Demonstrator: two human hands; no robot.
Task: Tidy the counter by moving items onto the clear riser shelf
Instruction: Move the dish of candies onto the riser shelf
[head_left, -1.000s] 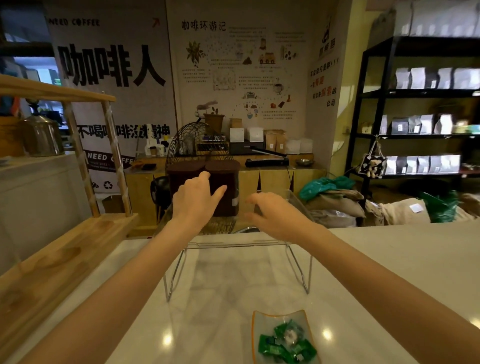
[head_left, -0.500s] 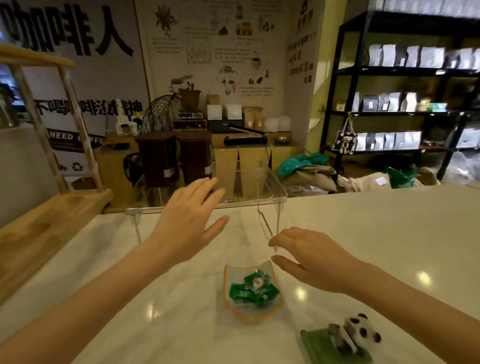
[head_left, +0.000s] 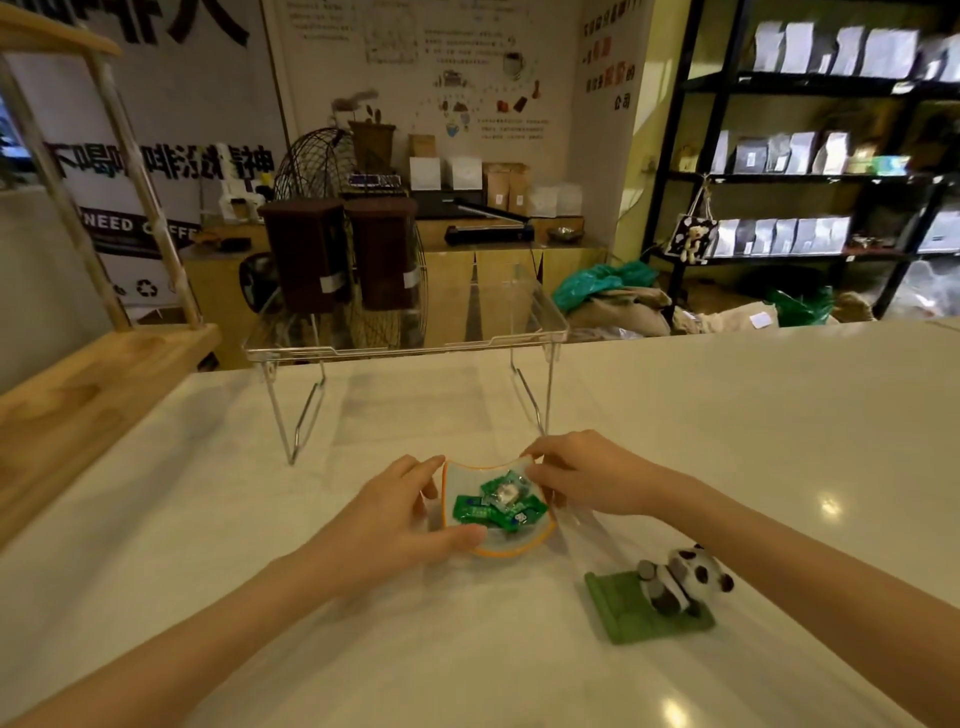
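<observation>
Both hands have dropped from the clear riser shelf (head_left: 405, 340) onto the candy dish (head_left: 496, 540): left hand (head_left: 395, 525) pinches its left rim, right hand (head_left: 587, 480) curls on its far right corner. Dish sits on the counter (head_left: 727, 415) between them, panda figurine (head_left: 675, 579) just right.

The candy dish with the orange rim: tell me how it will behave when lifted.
The candy dish looks like thin clear glass, so probably rigid, fragile and somewhat slippery. Its loose green candies may slide if it tilts. Holding it level between left hand and right hand seems wise.
</observation>
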